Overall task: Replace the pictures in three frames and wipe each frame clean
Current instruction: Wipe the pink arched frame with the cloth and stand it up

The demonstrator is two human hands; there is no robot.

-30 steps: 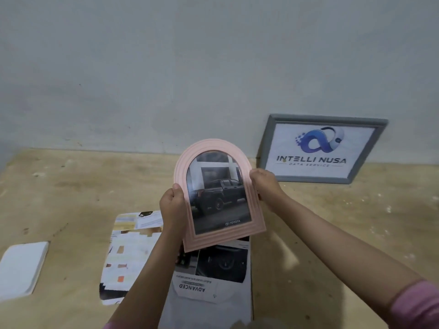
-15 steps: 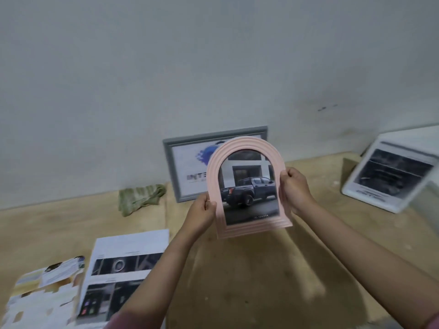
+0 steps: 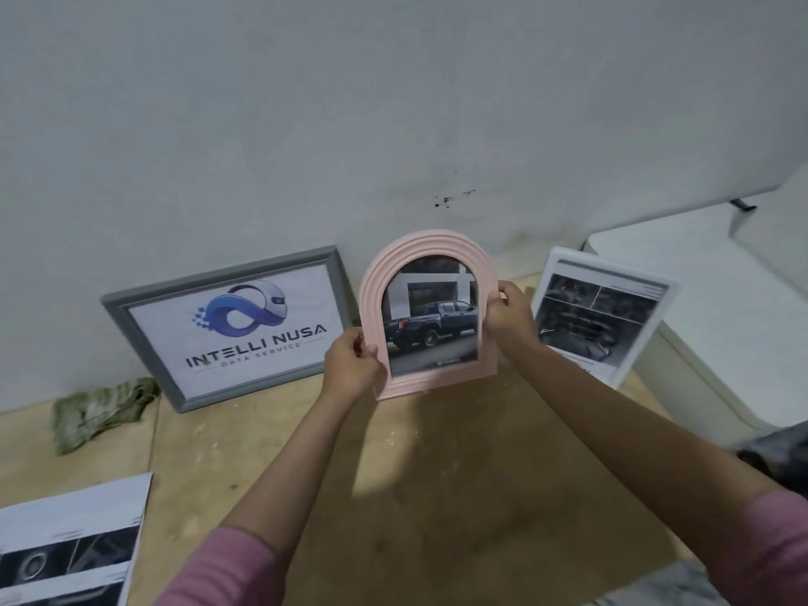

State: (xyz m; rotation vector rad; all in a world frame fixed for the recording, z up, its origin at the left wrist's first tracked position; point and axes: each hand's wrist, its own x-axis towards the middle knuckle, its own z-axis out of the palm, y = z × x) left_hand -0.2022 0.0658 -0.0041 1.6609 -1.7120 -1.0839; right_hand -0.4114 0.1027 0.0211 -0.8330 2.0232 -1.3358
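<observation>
The pink arched frame [image 3: 430, 312], a truck picture inside, is held upright above the wooden floor, left hand [image 3: 352, 365] and right hand [image 3: 509, 314] curled round its side edges. It hangs between the grey frame [image 3: 227, 328] at left and the white frame [image 3: 605, 314] at right, both leaning on the far wall. This looks like the setting-down step; next it needs lowering into that gap, tilted back against the wall.

**Three frames along the wall**

A pink arched picture frame [image 3: 430, 314] is held upright in the middle, above a bare wooden floor [image 3: 459, 474], the left hand [image 3: 352, 369] at its lower left edge and the right hand [image 3: 509, 314] at its right edge. Behind and to its left, a grey rectangular frame [image 3: 227, 328] leans against the wall [image 3: 393, 102]. To the right, a white rectangular frame [image 3: 605, 314] leans near a white cushioned seat [image 3: 721, 299]. Left of the grey frame a crumpled green cloth [image 3: 102, 411] lies at the foot of the wall. A printed paper sheet [image 3: 70, 544] lies nearest, at the lower left.
</observation>
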